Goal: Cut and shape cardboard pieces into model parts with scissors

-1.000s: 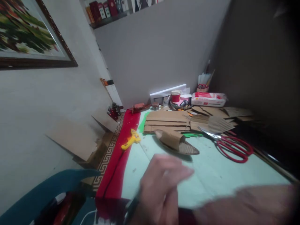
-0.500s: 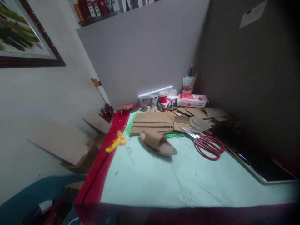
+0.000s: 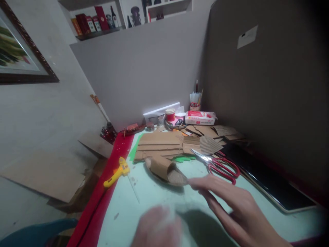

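Observation:
A small cardboard slipper (image 3: 164,169), a sole with a curved band over it, lies on the pale green table cover. My right hand (image 3: 231,202) reaches in from the lower right with its fingers stretched out and apart. Its fingertips are at the slipper's near right end; whether they touch it I cannot tell. Low in the middle, my left hand (image 3: 159,226) is smeared by motion, so its fingers do not show clearly. Red-handled scissors (image 3: 218,164) lie partly open just beyond my right hand.
To the left is a yellow glue gun (image 3: 119,171) with its stick pointing forward. Cardboard pieces (image 3: 159,142) lie behind the slipper. A black tablet-like panel (image 3: 269,178) lines the right side. At the back stand a paper cup (image 3: 170,115) and a wipes pack (image 3: 200,117).
Both my hands have come into view from below, the right one reaching up to the slipper. The camera has shifted, so the table appears lower and further left. The slipper appears unmoved on the table.

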The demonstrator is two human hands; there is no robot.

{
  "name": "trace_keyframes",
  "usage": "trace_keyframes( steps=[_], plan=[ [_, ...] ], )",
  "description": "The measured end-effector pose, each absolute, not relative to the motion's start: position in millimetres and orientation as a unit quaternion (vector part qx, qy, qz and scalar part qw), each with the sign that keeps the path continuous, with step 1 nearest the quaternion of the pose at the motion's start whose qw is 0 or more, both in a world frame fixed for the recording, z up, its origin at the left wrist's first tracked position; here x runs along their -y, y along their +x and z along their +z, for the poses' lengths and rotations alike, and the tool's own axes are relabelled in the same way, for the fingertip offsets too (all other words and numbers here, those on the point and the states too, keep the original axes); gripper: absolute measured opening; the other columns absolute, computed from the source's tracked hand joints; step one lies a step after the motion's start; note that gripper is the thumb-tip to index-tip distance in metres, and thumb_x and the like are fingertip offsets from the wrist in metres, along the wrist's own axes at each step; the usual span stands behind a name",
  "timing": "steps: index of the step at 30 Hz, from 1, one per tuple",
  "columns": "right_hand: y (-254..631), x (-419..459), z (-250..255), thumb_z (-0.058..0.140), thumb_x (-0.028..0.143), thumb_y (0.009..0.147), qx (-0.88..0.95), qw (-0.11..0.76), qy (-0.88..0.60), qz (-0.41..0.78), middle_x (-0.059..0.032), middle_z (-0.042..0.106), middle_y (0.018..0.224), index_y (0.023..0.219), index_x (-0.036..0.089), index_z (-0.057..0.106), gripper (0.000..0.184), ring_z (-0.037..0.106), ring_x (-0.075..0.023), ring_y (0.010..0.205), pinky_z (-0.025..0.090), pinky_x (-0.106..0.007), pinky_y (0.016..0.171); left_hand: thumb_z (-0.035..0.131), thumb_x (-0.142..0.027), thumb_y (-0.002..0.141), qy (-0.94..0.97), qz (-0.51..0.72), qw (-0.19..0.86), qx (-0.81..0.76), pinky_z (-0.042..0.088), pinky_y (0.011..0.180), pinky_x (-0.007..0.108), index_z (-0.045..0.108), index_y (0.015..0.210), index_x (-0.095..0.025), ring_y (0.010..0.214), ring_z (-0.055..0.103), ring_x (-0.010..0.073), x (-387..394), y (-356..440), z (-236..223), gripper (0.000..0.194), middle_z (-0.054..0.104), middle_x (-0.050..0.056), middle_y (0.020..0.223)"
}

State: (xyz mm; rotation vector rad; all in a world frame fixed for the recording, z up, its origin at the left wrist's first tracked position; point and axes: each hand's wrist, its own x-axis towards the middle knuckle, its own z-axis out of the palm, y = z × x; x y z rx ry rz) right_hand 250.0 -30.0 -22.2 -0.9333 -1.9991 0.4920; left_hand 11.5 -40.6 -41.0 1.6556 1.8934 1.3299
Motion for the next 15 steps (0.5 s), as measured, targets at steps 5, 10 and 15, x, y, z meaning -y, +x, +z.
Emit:
trace_keyframes(
  steps=[5, 10, 15],
  plan=[
    [219, -26, -8, 0.057, 0.035, 0.104, 0.791, 0.345, -0.426, 0.272, -0.0094, 0.083, 0.107, 0.107, 0.024, 0.072, 0.019, 0.077, -0.0296, 0.096, 0.056, -0.041, 0.082, 0.059, -0.032, 0.101, 0.666, 0.445, 0.095, -0.591, 0.052, 0.106, 0.060, 0.070, 0.129, -0.016, 0.117, 0.069, 0.0319, 14, -16, -41, 0.035, 0.075, 0.016, 0.124],
    [198, -54, -15, 0.059, 0.031, 0.098, 0.789, 0.302, -0.447, 0.295, -0.0087, 0.084, 0.090, 0.122, 0.020, 0.059, 0.026, 0.075, -0.0290, 0.076, 0.049, -0.036, 0.067, 0.064, -0.025, 0.093, 0.680, 0.388, 0.112, -0.612, 0.053, 0.097, 0.062, 0.063, 0.144, -0.013, 0.105, 0.071, 0.0348, -45, -28, -36, 0.053, 0.077, 0.015, 0.108],
    [192, -69, -22, 0.063, 0.029, 0.091, 0.777, 0.322, -0.433, 0.325, -0.0094, 0.081, 0.087, 0.122, 0.018, 0.065, 0.032, 0.073, -0.0295, 0.075, 0.047, -0.035, 0.067, 0.069, -0.041, 0.099, 0.676, 0.391, 0.186, -0.596, 0.054, 0.096, 0.052, 0.072, 0.123, -0.019, 0.095, 0.072, 0.0255, -71, -22, -37, 0.033, 0.075, 0.005, 0.101]
  ],
)
